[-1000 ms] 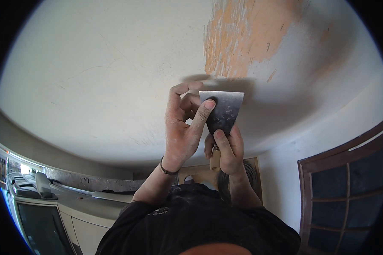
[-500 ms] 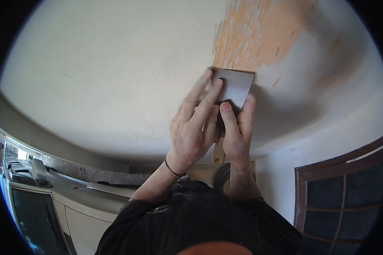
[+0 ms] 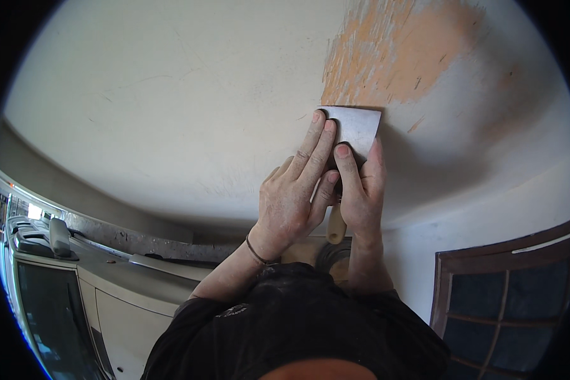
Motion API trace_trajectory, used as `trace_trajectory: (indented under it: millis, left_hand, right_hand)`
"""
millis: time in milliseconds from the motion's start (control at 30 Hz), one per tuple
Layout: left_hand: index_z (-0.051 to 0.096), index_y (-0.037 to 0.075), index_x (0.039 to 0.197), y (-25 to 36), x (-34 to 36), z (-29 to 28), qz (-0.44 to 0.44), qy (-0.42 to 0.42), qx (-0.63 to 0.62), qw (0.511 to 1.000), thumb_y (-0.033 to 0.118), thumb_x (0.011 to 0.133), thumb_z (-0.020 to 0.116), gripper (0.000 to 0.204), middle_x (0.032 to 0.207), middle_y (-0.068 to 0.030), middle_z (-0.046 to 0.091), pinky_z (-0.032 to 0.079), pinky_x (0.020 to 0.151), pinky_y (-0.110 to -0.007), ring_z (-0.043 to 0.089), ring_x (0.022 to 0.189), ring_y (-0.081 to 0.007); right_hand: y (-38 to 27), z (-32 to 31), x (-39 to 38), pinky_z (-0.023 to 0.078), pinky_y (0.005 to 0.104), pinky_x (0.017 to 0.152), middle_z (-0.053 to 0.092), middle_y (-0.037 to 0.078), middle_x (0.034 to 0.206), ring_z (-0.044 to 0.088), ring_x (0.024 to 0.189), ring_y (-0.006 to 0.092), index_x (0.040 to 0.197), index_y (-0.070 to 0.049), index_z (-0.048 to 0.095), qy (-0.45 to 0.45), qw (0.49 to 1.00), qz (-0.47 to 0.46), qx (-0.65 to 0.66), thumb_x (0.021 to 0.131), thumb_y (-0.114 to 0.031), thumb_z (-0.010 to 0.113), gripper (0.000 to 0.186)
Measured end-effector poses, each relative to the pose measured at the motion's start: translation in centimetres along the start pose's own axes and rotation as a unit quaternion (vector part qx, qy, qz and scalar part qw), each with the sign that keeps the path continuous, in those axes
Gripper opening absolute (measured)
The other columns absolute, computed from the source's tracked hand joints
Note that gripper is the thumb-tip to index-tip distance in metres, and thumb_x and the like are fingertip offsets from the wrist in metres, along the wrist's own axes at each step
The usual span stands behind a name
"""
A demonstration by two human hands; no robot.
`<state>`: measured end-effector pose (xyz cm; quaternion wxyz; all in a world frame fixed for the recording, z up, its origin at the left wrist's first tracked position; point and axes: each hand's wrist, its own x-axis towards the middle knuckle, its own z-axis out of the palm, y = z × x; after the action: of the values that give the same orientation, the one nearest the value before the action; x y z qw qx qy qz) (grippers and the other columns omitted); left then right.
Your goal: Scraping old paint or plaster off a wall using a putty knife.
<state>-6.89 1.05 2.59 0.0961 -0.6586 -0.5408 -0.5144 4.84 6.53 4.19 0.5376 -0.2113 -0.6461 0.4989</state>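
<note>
Both my hands are on a broad-bladed scraper with a light wooden handle. Its wide metal edge lies against the pale surface, at the lower border of a scraped orange patch. My right hand grips the scraper low down, with the thumb along the near end of the blade. Two straight fingers of my left hand press flat on the blade's left side, and its thumb rests by the handle. The palm side of my right hand is hidden.
A brown-framed door or window with dark panes stands at the lower right. To the lower left is a pale cabinet with a dark glass front and several items on top. A dark coil shows behind my right wrist.
The scraper and both hands have shifted slightly to the right in the view. The blade now looks brighter and flexed, and my left fingers lie closer together.
</note>
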Motion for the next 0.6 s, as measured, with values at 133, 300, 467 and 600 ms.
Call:
trace_trajectory:
  millis: [133, 300, 467, 600]
  left_hand:
    - [0.043, 0.005, 0.151, 0.0, 0.0, -0.8, -0.022, -0.031, -0.005, 0.999, 0.023, 0.099, 0.056, 0.057, 0.156, -0.0171, 0.042, 0.056, 0.079, -0.031, 0.07, 0.097, -0.0249]
    - [0.039, 0.0, 0.152, -0.7, -0.6, -0.5, 0.003, -0.024, -0.069, 0.997, 0.041, 0.102, 0.05, 0.065, 0.158, -0.0212, 0.037, 0.056, 0.082, -0.032, 0.069, 0.105, -0.028]
    - [0.032, -0.006, 0.153, 0.4, -1.0, -0.3, -0.042, -0.051, -0.116, 0.991, 0.059, 0.097, 0.051, 0.088, 0.158, -0.0304, 0.029, 0.057, 0.078, -0.034, 0.063, 0.12, -0.0372]
    - [0.028, -0.01, 0.152, -0.1, -1.3, 1.1, -0.029, -0.028, -0.136, 0.99, 0.066, 0.095, 0.048, 0.098, 0.157, -0.036, 0.025, 0.058, 0.075, -0.036, 0.064, 0.115, -0.0419]
  right_hand:
    - [0.4, 0.9, -0.6, 0.049, 0.0292, 0.091, 0.06, 0.013, 0.122, 0.058, 0.109, 0.0149, 0.133, 0.003, 0.043, 0.042, 0.997, 0.033, 0.052, 0.105, -0.011, 0.052, 0.033]
    - [0.3, 2.2, -0.3, 0.049, 0.029, 0.089, 0.06, 0.012, 0.115, 0.058, 0.103, 0.0143, 0.128, 0.001, 0.047, 0.108, 0.993, -0.007, 0.037, 0.104, -0.013, 0.054, 0.029]
    - [-0.5, 2.1, -0.6, 0.049, 0.0292, 0.079, 0.061, 0.01, 0.109, 0.057, 0.095, 0.0141, 0.126, 0.002, 0.047, 0.081, 0.995, 0.063, 0.009, 0.104, -0.017, 0.054, 0.03]
    - [0.6, 2.1, -0.7, 0.052, 0.0285, 0.075, 0.063, 0.012, 0.108, 0.061, 0.093, 0.0152, 0.123, 0.002, 0.046, 0.095, 0.995, 0.041, 0.004, 0.103, -0.014, 0.056, 0.027]
